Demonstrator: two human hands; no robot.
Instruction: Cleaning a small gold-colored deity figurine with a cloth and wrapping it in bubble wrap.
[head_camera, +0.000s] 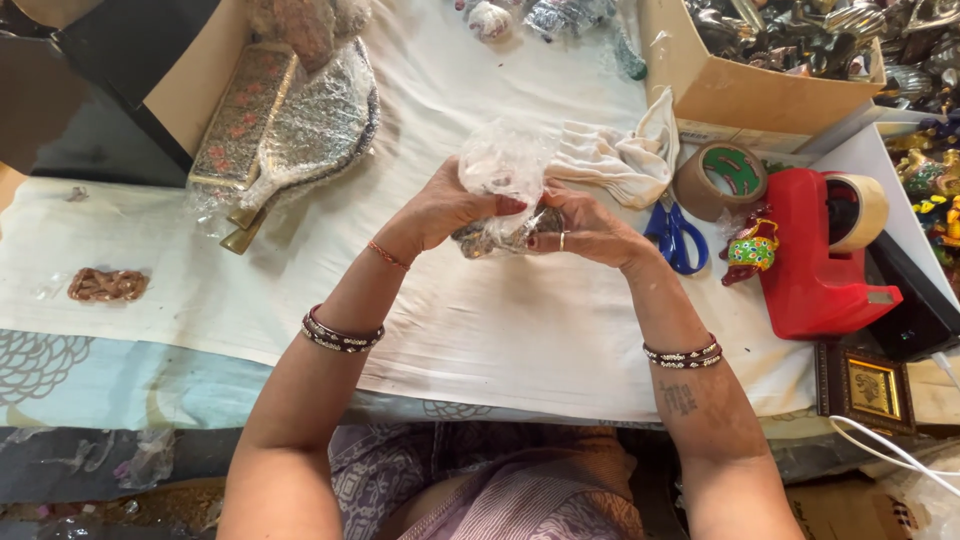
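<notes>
**Half-wrapped trinket between both hands**

I hold a small dark, patterned trinket (505, 235) just above the white cloth (480, 330) that covers the counter. My left hand (445, 208) has its grip closed on the near-left end of the piece, thumb on top. My right hand (585, 228) has its grip closed on the opposite end, fingers curled under. A crumpled clear plastic bag (503, 165) stands up from between my two grips, open and loose at the top, while the trinket shows through below it, so I judge the wrapping only partly on: the plastic is not yet pulled down or sealed.

Just right of my right grip lie blue-handled scissors (675, 238), and past them a roll of brown tape (722, 180) and a red tape dispenser (820, 255). Beyond my grips sits a crumpled white rag (620, 155). Far to the left of my left grip, a flat ornament already covered in plastic (310, 125) rests finished, as far as I can tell.
</notes>
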